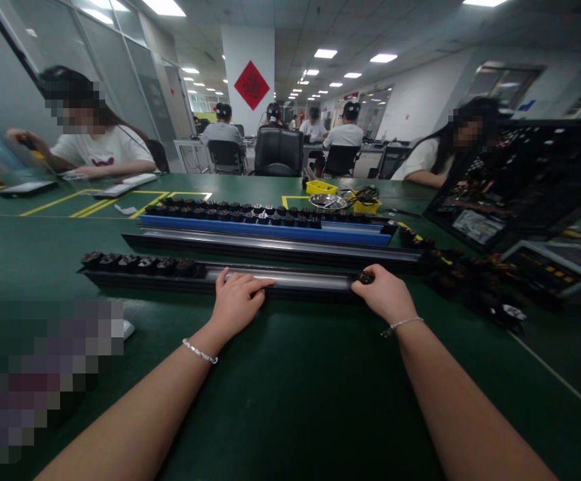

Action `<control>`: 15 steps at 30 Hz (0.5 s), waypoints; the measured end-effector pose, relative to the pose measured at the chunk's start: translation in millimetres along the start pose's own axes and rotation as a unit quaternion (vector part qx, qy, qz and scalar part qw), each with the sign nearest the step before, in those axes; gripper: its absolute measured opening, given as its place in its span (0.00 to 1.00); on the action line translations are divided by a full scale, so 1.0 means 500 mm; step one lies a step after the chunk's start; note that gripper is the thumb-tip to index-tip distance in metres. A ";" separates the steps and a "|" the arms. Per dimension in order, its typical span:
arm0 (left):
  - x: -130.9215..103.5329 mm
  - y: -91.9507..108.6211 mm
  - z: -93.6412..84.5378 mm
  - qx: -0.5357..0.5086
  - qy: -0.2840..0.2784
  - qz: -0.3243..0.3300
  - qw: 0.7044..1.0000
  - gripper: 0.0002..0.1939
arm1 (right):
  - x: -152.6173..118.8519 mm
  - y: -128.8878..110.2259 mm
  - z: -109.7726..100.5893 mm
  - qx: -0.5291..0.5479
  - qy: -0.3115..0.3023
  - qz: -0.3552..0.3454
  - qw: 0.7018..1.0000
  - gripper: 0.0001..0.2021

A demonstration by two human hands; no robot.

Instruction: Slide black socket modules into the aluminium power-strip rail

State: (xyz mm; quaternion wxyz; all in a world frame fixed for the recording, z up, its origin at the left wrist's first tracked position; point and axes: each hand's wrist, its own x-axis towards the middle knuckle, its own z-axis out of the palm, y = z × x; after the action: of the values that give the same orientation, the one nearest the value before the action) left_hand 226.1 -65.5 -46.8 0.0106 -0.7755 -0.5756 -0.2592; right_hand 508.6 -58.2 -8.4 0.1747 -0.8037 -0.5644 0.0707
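Observation:
A long black rail [300, 281] with a shiny inner channel lies across the table in front of me. Several small black parts with metallic tops [145, 262] sit in a row in its left end. My left hand [239, 292] rests on the rail near its middle, fingers stretched out and the index finger pointing right along the channel. At the right end, my right hand [386, 292] pinches a small black part [367, 276] between thumb and fingers. Its kind I cannot make out, nor whether it touches the channel.
Behind lie another black rail [280, 244] and a blue rail [265, 229] with rows of black parts. A loose pile of black parts [491, 294] is at right, beside a metal-cased unit [565, 270] and a large black case [525, 180]. Co-workers sit across the table.

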 end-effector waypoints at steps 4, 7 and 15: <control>0.000 -0.001 0.000 -0.001 -0.002 0.001 1.000 0.16 | 0.000 0.001 -0.001 0.004 -0.004 -0.003 1.000 0.17; 0.000 -0.001 0.000 -0.003 -0.002 0.002 1.000 0.16 | 0.000 0.001 -0.001 0.003 -0.002 -0.005 1.000 0.17; 0.001 0.001 -0.004 -0.001 -0.008 -0.003 1.000 0.16 | 0.003 0.003 -0.001 0.007 -0.003 0.004 1.000 0.16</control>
State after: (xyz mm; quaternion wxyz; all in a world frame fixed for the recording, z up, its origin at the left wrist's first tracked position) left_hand 226.1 -65.8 -44.9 0.0040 -0.7757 -0.5778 -0.2537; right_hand 510.4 -57.2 -8.5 0.1784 -0.8046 -0.5610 0.0782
